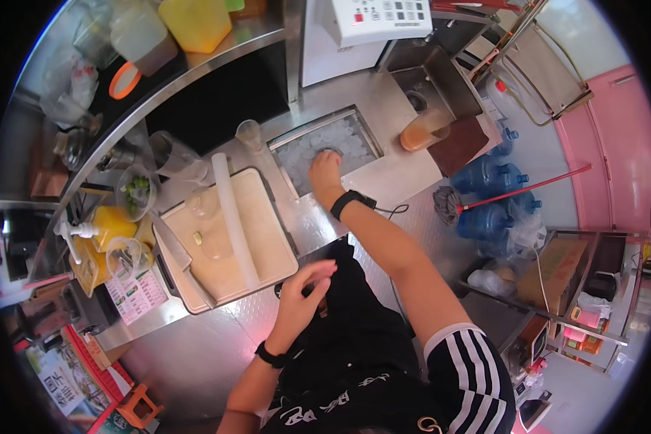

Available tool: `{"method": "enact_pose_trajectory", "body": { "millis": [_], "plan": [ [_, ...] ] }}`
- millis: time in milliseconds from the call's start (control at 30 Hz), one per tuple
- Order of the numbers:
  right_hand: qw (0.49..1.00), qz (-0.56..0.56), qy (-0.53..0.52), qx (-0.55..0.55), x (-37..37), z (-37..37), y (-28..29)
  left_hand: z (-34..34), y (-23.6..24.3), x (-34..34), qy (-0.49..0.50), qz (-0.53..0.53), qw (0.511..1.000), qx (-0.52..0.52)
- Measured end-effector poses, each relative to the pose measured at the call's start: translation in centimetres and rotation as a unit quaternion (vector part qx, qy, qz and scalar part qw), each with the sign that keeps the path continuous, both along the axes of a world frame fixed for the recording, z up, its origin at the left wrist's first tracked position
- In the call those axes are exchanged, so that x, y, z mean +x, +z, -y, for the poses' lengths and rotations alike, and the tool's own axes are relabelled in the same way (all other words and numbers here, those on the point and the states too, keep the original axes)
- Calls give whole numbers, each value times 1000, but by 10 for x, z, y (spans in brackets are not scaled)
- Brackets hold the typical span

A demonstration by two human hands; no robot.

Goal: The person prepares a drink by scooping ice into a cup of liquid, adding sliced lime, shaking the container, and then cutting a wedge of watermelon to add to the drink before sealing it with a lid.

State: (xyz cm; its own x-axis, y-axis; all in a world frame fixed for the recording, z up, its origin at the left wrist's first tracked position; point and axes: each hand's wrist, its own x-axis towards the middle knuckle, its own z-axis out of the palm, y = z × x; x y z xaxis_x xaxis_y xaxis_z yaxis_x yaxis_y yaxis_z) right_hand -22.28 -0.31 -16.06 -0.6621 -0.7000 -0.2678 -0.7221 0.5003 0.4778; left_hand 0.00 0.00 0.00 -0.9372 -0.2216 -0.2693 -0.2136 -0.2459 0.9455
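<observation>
My right hand (325, 176) reaches into the ice bin (377, 150) set in the steel counter. Its fingers are curled down at the ice (296, 155), and what they grip, if anything, is hidden. My left hand (301, 295) hovers in front of my black apron, fingers stretched out and holding nothing. Closest to it is the cutting board (271, 249) on the left. A long white tube (231, 217) lies across that board, beside a knife (172, 242) and a small pale-green piece (198, 237). Behind the board stands an empty clear cup (249, 135).
A jug of orange-brown liquid (416, 136) stands right of the ice bin, before the sink (430, 79). Left are a clear pitcher (173, 155), a tub of green pieces (136, 189) and a yellow pump bottle (116, 228). Blue water bottles (477, 176) and a mop (447, 204) stand at right.
</observation>
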Motion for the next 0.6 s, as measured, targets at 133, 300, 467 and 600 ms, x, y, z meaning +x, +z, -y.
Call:
{"method": "enact_pose_trajectory", "body": {
  "millis": [133,300,467,600],
  "plan": [
    [999,28,44,12,10,-30,-5,-42,17,-143,-13,-80,994,-79],
    [987,106,25,-121,-32,-65,25,-67,-47,-322,-129,-159,958,-198],
    [971,165,67,-159,-42,-96,35,-78,-73,-369,-216,-103,940,-242],
    [967,181,91,-157,-46,-95,37,-85,-64,-365,-149,-106,945,-270]
  ]
}}
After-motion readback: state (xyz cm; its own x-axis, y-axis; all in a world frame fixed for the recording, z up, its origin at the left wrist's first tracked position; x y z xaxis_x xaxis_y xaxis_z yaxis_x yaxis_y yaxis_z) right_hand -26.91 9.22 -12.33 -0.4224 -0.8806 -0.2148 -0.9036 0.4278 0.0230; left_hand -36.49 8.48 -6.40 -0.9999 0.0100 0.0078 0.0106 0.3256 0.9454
